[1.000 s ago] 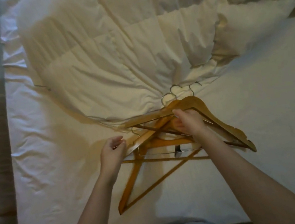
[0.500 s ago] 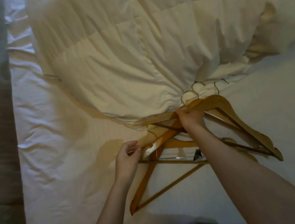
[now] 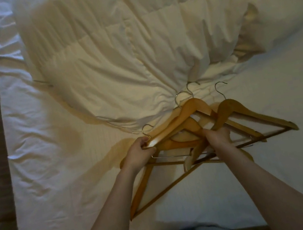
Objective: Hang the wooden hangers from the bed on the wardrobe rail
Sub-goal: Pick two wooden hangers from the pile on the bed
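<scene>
Left hand now gripping wooden hangers, right hand clasping them

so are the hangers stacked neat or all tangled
Tangled: the wooden hangers overlap crosswise on the bed sheet, their metal hooks spread apart.

A bedroom: a bed with a white sheet fills the view, a rumpled cream duvet heaped toward twelve o'clock.
</scene>
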